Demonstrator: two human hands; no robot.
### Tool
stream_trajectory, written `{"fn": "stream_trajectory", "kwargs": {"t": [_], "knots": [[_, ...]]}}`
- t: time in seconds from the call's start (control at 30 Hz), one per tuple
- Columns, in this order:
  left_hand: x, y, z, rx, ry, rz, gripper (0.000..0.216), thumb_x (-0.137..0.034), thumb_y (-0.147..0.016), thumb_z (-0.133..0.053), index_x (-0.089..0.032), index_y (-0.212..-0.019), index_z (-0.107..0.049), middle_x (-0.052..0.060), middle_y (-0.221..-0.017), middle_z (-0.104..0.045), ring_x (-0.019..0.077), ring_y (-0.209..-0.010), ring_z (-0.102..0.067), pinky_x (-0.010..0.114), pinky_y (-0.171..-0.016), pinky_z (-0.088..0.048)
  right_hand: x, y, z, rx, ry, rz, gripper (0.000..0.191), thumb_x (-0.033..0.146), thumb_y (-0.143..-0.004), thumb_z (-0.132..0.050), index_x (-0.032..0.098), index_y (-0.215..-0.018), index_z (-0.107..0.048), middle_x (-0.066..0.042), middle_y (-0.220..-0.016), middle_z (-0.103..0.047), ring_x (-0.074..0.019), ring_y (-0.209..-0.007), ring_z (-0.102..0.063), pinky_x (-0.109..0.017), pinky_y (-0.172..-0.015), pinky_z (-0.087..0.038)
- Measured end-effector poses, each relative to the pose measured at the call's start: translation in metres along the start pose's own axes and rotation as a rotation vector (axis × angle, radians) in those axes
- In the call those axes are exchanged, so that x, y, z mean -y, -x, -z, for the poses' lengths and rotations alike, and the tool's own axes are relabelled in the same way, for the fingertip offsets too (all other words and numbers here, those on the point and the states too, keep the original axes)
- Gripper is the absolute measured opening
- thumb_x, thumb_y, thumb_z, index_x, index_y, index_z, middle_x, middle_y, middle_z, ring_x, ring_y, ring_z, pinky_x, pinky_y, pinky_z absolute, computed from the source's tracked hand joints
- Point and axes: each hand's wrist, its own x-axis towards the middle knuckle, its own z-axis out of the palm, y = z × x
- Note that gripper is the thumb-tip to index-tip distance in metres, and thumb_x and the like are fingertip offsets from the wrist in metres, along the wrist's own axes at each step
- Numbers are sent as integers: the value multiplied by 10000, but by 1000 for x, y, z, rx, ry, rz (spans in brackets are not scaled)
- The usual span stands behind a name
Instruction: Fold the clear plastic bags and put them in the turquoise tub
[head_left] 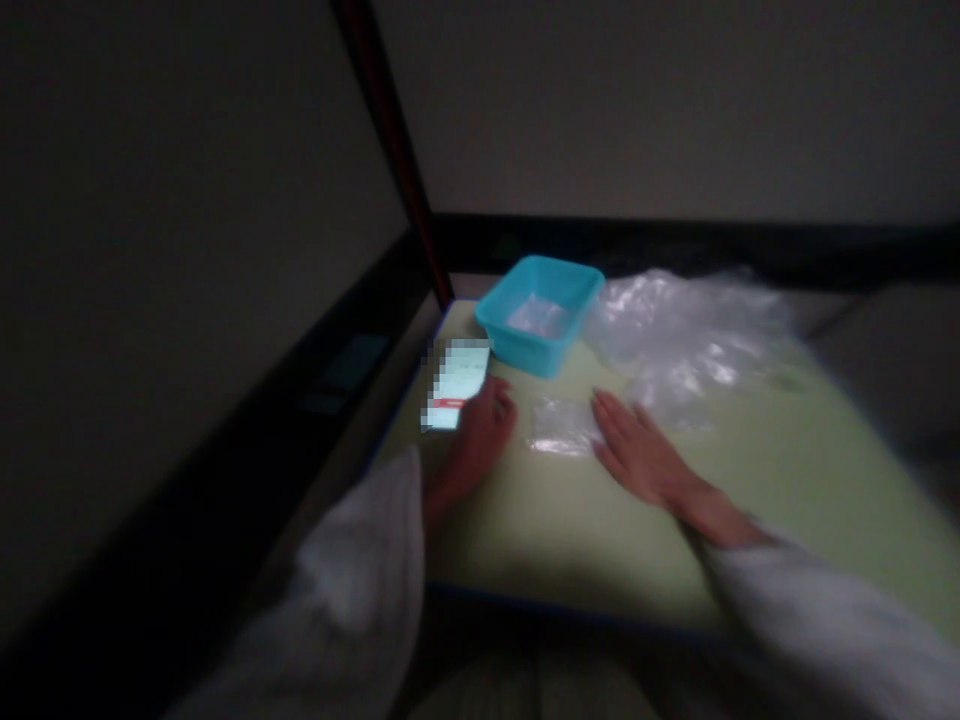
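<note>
A small clear plastic bag point(564, 427) lies flat on the pale green tabletop point(555, 530). My right hand point(637, 450) is laid flat at the bag's right edge, fingers stretched out and touching it. To the left of the bag rests my left hand point(487, 422), its fingers loosely curled and a little apart, with nothing visible in them. It overlaps the lower right edge of a lit phone point(466, 375); whether it touches the phone I cannot tell. Blur softens both hands.
Behind the hands stands a turquoise plastic basin point(517, 345) with some clear plastic bags point(538, 315) inside. A large heap of clear plastic bags point(675, 330) spreads to its right. Walls stand behind and to the left, with a dark red post point(397, 160) at the corner.
</note>
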Motion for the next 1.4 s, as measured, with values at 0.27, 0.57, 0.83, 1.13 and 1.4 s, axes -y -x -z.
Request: {"fn": "stream_trajectory", "kwargs": {"t": [0.27,0.57,0.83,1.13,1.4], "knots": [[-34,27,-76,315,-659,-616,572,-342,-929,-389,3,-1379,-314,215,-1484,-294,272,-1390,-271,387,-1140,-233,-7,1,-8,43,-14,24,644,385,-918,-313,73,-1469,-199,-180,-1517,-251,-281,-1400,-215,-531,-1077,-248],[-15,23,-72,268,-761,-525,840,-639,-871,-335,39,-1366,-336,260,-1468,-284,311,-1395,-241,418,-1142,-206,-3,1,-6,11,18,11,621,367,-954,-263,52,-1478,-152,-219,-1507,-245,-293,-1393,-235,-542,-1067,-243],[4,19,-45,257,-800,-530,718,-525,-901,-375,1,-1385,-307,235,-1487,-266,290,-1408,-212,430,-1145,-178,-1,1,-3,-9,-3,-15,627,380,-962,-234,70,-1489,-96,-206,-1509,-249,-282,-1392,-241,-544,-1077,-228],[9,16,-35,285,-795,-536,774,-570,-874,-397,-13,-1400,-285,240,-1489,-258,290,-1415,-191,460,-1146,-146,-3,-2,2,-9,-49,-34,602,394,-949,-261,97,-1470,-211,-200,-1480,-331,-299,-1367,-297,-574,-1055,-244],[20,8,-9,396,-671,-614,780,-360,-822,-544,-157,-1467,-155,147,-1543,-173,256,-1441,-66,513,-1148,-70,-6,-7,23,-86,-193,-110,438,235,-899,-317,122,-1310,-420,-165,-1190,-612,-294,-1112,-546,-622,-1056,-177]]}}
